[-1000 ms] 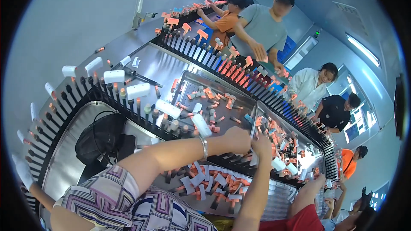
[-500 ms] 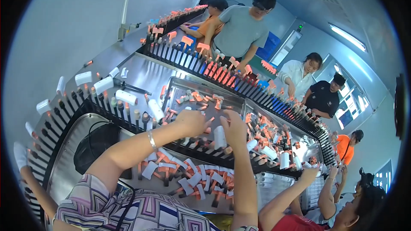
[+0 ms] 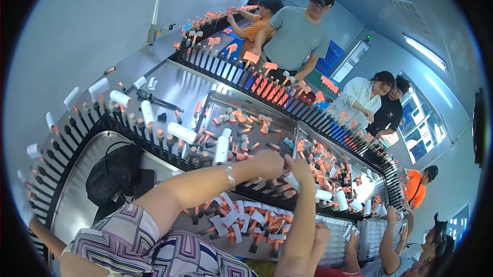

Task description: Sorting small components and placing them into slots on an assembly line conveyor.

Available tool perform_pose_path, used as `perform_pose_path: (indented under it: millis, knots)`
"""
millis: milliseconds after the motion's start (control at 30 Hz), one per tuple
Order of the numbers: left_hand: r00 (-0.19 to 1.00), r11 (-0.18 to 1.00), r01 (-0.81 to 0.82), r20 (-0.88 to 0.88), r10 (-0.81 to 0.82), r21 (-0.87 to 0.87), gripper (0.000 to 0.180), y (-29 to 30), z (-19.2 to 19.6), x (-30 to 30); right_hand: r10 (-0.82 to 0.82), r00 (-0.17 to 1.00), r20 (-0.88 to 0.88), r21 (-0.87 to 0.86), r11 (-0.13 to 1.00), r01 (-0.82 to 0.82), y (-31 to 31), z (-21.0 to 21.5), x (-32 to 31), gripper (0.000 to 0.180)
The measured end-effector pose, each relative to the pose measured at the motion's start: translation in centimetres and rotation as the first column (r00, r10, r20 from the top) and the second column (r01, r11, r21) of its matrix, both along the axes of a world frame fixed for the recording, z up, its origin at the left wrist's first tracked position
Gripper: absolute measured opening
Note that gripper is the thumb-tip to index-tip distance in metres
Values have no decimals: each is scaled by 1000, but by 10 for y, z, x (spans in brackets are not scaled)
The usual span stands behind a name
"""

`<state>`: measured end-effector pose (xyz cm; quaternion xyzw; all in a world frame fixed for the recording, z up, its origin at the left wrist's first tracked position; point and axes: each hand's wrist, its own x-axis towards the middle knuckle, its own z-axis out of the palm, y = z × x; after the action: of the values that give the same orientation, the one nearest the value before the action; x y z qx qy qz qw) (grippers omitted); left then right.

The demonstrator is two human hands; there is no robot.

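My left hand reaches over the near rack of upright posts, its fingers closed and pinched toward my right hand. My right hand meets it fingertip to fingertip, also closed. Whatever lies between the fingertips is hidden. Just under my right hand is a white cylindrical piece, partly covered by the wrist. More white cylindrical pieces sit on the posts to the left, one of them standing tall. Beyond my hands, a metal tray holds small orange and grey parts.
White-and-orange T-shaped pieces lie heaped below my forearms. A black bag rests inside the rack's left curve. The far post rack carries orange-headed pieces. Several co-workers stand across it, and others sit at my right, their arms near the rack.
The racked white pieces have shifted left along the near rack. Both my hands have moved right and slightly down, and come together from apart.
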<state>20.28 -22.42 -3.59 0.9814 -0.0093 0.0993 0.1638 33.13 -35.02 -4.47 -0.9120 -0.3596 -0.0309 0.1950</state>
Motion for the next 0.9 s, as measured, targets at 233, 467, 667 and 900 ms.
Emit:
perform_pose_path:
  millis: [233, 467, 667, 900]
  knots:
    - [980, 986, -168, -102, 169, 14, 34, 42, 19, -43, 169, 956, 240, 108, 974, -199, 58, 14, -49, 30]
    - [907, 958, -242, 386, 168, 153, 31, 75, 14, -81, 255, 915, 312, 222, 917, -331, 55, 42, -78, 33]
    - [773, 989, -127, 633, 47, 81, 23, 43, 82, -64, 9, 898, 441, 357, 916, -185, 18, 117, -44, 35]
    - [1000, 986, 21, -7, -23, -168, 39, -4, 50, -13, 125, 991, 40, -6, 992, -125, -16, 1, -2, 34]
